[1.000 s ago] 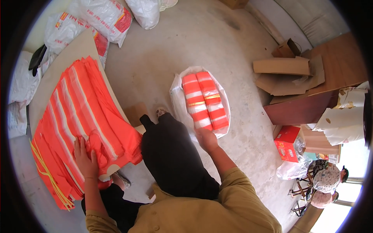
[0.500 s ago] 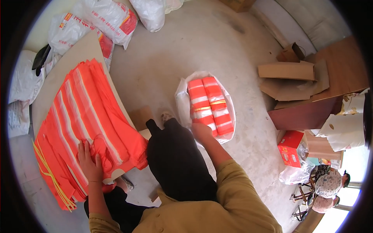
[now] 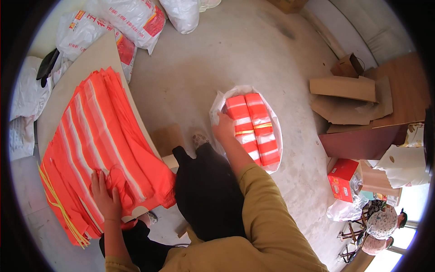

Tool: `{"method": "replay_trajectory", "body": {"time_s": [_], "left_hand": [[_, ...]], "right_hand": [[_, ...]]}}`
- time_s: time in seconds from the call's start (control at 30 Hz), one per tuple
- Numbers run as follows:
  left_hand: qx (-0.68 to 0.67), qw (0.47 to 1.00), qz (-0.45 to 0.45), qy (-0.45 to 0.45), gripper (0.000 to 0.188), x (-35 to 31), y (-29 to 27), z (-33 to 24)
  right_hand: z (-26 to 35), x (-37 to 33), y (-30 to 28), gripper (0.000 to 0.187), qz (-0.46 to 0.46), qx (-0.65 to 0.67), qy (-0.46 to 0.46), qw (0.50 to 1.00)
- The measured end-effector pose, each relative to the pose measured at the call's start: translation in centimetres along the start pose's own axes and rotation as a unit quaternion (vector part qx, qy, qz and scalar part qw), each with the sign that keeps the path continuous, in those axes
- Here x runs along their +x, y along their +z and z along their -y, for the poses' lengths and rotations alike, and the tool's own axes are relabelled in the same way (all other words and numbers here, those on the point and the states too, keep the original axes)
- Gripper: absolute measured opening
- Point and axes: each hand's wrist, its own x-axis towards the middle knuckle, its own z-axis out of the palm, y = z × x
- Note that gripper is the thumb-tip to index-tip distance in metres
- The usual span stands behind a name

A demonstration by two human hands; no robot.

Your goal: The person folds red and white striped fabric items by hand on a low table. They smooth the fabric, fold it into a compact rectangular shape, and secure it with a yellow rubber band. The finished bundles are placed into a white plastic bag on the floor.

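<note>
My left hand lies with its fingers stretched over a thick stack of red and white striped plastic bags, where the plastic is crumpled. Yellow ties lie across the near left part of this stack. To the right, an open white plastic sack stands on the floor and contains striped bundles, set side by side with yellow bands around them. At the sack's left rim is my right hand, its fingers bent and closed on the plastic edge. The fingertips are partly hidden.
A pale board lies under the stack. Filled white bags rest at the far left. Cardboard lies at the right by a brown tabletop. Below it are a red box and a seated person.
My right hand has moved away from me along the sack's left rim. My left hand stays on the stack. The whole view has shifted slightly.
</note>
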Motion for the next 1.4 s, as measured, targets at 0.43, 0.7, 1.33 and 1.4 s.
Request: {"method": "replay_trajectory", "body": {"time_s": [0.43, 0.7, 1.33, 1.4], "left_hand": [[0.004, 1.000, 0.000, -0.005, 0.064, -0.6, 0.2, 0.8], [0.019, 1.000, 0.008, -0.006, 0.064, -0.6, 0.0, 0.6], [0.019, 1.000, 0.009, -0.004, 0.065, -0.5, 0.1, 0.7], [0.020, 1.000, 0.009, -0.004, 0.065, -0.4, 0.2, 0.7]], "right_hand": [[-2.4, 3.4, -5.2, 0.053, 0.021, -0.249, -0.100, 0.963], [-5.0, 6.3, -2.0, 0.041, 0.043, -0.187, -0.105, 0.976], [-2.7, 6.9, -3.1, 0.047, 0.132, -0.275, -0.035, 0.952], [-3.2, 7.2, -2.7, 0.045, 0.122, -0.260, -0.025, 0.958]]}}
